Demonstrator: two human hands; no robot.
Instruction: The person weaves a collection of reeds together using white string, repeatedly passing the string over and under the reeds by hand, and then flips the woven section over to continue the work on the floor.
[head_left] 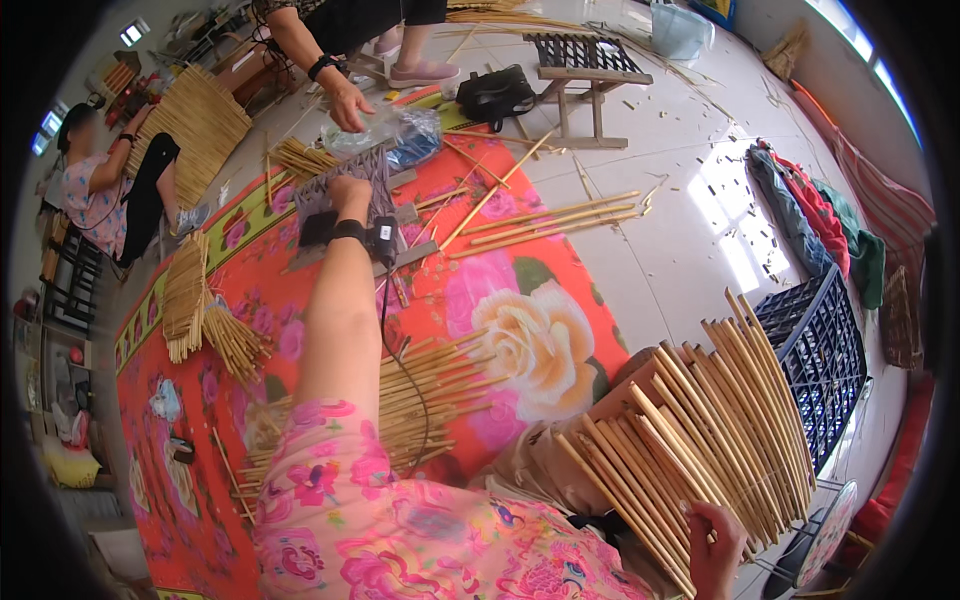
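Note:
A panel of reed stalks, bound side by side, rests across my lap at the lower right. My right hand is at its near edge, fingers curled and pressed together; what they pinch is too small to make out. Stretched far forward, my left hand, with a black band at the wrist, reaches down onto a low folding stool with a woven strap seat. Its fingers are hidden from me. Beside that wrist are a small black box and a thin cable.
A red flowered sheet covers the floor, with loose reeds on it. A person's hand hangs over a plastic bag. Another person sits behind a reed mat. A blue crate and second stool stand right.

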